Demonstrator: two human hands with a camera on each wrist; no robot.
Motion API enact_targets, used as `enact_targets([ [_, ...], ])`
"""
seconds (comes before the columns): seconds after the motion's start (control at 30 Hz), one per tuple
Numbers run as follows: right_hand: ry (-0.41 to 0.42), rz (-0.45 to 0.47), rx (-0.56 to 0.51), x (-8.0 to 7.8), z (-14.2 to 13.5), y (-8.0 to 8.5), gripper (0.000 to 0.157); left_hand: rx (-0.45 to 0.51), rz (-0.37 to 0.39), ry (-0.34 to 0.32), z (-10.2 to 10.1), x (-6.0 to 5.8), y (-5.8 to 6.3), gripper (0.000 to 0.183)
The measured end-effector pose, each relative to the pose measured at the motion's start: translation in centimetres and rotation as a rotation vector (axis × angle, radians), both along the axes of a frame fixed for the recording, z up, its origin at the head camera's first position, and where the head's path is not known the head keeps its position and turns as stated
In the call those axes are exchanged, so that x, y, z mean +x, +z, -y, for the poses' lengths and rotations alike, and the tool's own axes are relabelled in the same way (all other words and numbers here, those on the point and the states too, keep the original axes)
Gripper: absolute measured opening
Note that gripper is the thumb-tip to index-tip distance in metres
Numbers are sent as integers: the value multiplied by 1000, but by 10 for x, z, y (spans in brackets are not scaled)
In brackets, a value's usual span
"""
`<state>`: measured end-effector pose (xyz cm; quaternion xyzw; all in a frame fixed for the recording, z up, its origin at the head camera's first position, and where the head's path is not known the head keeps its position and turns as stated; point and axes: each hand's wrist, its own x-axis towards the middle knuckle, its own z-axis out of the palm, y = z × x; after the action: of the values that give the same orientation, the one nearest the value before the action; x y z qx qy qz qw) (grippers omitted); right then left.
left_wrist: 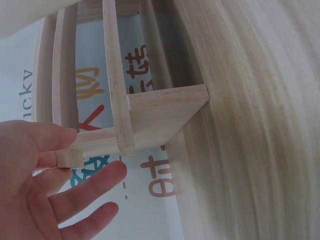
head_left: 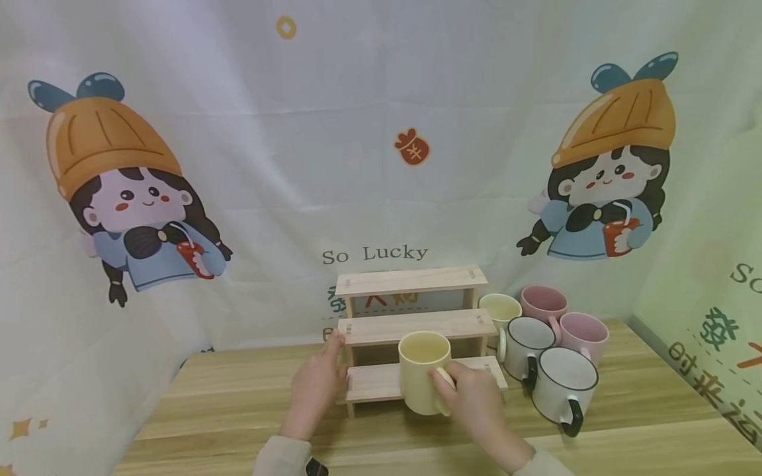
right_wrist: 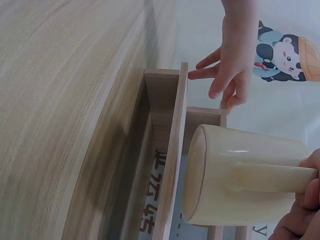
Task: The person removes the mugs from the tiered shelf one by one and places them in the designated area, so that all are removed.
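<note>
My right hand [head_left: 476,400] grips the handle of a cream-yellow mug [head_left: 424,370]. The mug is upright in the head view and overlaps the bottom tier of a three-tier wooden shelf [head_left: 411,324]. In the right wrist view the mug [right_wrist: 245,175] is close by the shelf boards, its handle within the curled fingers [right_wrist: 310,195]. At the shelf's left end, my left hand [head_left: 320,383] pinches the end of the middle board between thumb and fingers. The left wrist view has that hand [left_wrist: 55,175] with its lower fingers stretched out beside the shelf.
Right of the shelf stand another cream mug [head_left: 499,307], a dark pink mug [head_left: 544,303], a light pink mug [head_left: 586,334] and two white mugs with black handles, one [head_left: 528,340] behind the other [head_left: 562,383]. A printed cloth [head_left: 286,185] hangs behind the wooden table [head_left: 238,410].
</note>
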<state>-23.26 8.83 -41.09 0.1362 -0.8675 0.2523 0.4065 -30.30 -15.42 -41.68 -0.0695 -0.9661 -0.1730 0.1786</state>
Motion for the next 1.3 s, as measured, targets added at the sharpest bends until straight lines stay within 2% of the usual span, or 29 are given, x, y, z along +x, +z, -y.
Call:
enact_targets([
  [0.13,-8,-73,13,1,-5,1,37,-2,-3,0,0,1,1,53],
  [0.23,-9,-92,0,3,-9,1,38,1,0,2,0,2,2,54],
  [0.6,-40,-108,2,8,-20,4,39,8,7,9,-2,2,3,55],
  [0.93,-49,-159,-5,12,-32,7,37,19,17,9,-2,2,2,53],
  [1.13,-68,-159,-29,15,-39,10,37,23,14,2,-2,2,2,54],
  [1.3,-87,-123,-77,20,-44,12,35,17,15,-3,-2,2,2,54],
])
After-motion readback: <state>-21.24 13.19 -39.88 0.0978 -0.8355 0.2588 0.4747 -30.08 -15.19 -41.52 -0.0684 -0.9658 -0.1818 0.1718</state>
